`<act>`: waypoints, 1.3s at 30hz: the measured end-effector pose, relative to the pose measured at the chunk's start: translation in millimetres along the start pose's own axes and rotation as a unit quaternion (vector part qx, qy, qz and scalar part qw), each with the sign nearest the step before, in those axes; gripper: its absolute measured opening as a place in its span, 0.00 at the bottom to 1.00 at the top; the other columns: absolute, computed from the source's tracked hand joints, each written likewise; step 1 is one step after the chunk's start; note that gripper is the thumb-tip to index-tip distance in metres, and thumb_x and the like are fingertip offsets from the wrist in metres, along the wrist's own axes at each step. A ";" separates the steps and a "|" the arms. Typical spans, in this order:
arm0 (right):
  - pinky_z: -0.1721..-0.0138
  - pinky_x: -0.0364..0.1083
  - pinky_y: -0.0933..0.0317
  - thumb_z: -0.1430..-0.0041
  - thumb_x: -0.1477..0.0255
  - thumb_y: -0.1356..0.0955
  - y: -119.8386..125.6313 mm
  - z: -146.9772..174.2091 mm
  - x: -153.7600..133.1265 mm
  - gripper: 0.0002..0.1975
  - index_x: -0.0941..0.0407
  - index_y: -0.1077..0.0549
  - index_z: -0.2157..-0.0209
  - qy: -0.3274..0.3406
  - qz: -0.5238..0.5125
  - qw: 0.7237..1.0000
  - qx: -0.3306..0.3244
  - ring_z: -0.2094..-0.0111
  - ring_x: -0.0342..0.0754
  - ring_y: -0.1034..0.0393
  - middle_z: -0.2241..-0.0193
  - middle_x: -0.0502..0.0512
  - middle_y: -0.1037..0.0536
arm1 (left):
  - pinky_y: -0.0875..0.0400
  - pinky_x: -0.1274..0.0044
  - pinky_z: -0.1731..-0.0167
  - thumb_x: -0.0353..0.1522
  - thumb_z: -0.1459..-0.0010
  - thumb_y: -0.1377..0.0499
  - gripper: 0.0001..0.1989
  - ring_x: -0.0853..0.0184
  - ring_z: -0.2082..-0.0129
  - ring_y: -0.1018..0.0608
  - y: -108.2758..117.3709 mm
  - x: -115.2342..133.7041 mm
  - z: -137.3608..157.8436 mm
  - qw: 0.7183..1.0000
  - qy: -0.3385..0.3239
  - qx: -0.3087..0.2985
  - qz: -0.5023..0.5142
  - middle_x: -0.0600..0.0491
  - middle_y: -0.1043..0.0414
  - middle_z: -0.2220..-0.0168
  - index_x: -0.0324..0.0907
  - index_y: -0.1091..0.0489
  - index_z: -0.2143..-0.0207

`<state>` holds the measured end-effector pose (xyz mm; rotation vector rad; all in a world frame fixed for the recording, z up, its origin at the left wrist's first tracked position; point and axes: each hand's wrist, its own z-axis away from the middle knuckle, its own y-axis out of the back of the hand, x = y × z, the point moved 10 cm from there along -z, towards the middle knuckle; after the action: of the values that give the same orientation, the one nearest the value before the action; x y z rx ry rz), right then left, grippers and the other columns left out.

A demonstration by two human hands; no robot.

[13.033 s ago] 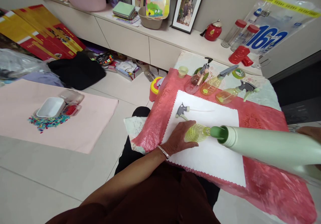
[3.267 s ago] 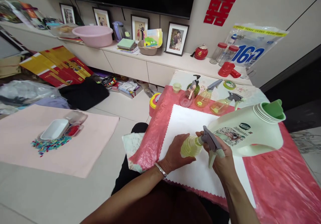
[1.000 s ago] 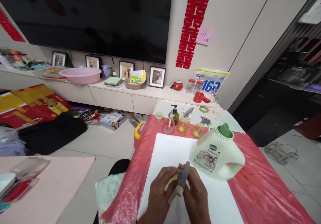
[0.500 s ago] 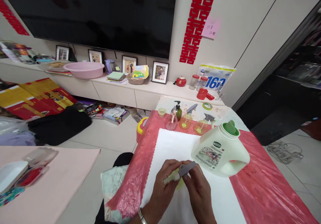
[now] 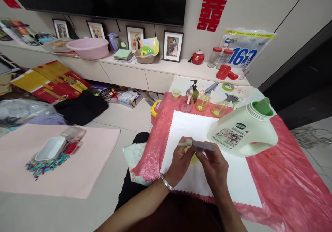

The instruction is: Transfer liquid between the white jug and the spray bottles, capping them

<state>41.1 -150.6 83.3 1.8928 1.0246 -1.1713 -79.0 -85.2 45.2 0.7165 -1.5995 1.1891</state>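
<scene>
Both hands are closed around a small spray bottle with a grey trigger head (image 5: 203, 145) and a pale nozzle end pointing left. Its yellowish clear body (image 5: 194, 159) shows partly between and below the hands. My left hand (image 5: 181, 160) grips the nozzle side, thumb near the neck. Fingers of my right hand (image 5: 216, 161) hold the grey trigger end. Just right of them stands a large pale green jug (image 5: 241, 130) with a green cap (image 5: 263, 107). Behind are two yellow spray bottles, one with a grey head (image 5: 203, 102), one dark-headed (image 5: 220, 110), and a clear pinkish bottle (image 5: 186, 103).
A white scallop-edged mat (image 5: 181, 128) lies on the red-covered table (image 5: 293, 169). A green pump bottle (image 5: 194, 92), a small cup (image 5: 175, 93) and a tape roll (image 5: 228, 86) stand at the back. Left is a pink-covered table (image 5: 93, 155) with a white tray (image 5: 52, 149) and colourful pieces.
The camera view has tilted down and shifted left, so more of my arms shows. The spray head has turned from slanted to nearly level, still held by both hands.
</scene>
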 end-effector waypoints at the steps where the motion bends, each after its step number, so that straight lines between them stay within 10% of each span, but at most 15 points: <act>1: 0.50 0.46 0.27 0.34 0.68 0.27 0.0 -0.5 0.1 0.12 0.51 0.23 0.50 0.000 0.004 1.000 -0.002 0.52 0.47 0.26 0.54 0.55 0.25 | 0.27 0.70 0.53 0.47 0.36 0.36 0.17 0.62 0.57 0.25 0.3 -0.2 -0.4 1.000 0.000 0.000 -0.002 0.51 0.29 0.59 0.42 0.25 0.59; 29: 0.54 0.48 0.27 0.31 0.67 0.30 -3.4 10.7 -5.8 0.17 0.49 0.25 0.41 0.073 0.125 0.990 -0.001 0.51 0.49 0.27 0.52 0.57 0.26 | 0.29 0.71 0.55 0.49 0.37 0.36 0.19 0.62 0.58 0.25 7.4 -9.2 1.1 1.000 0.019 0.015 -0.006 0.51 0.27 0.61 0.42 0.26 0.61; 39: 0.60 0.43 0.33 0.37 0.71 0.28 0.2 2.3 -23.4 0.08 0.53 0.25 0.55 0.084 0.174 0.980 0.046 0.59 0.46 0.29 0.59 0.52 0.25 | 0.30 0.64 0.46 0.42 0.43 0.31 0.17 0.56 0.49 0.25 -3.7 1.5 6.8 0.999 -0.003 -0.035 -0.020 0.49 0.24 0.54 0.44 0.24 0.55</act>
<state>33.7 -158.9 104.0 2.1672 0.6943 -0.8804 -78.7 -92.7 47.6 0.7048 -1.6168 1.0982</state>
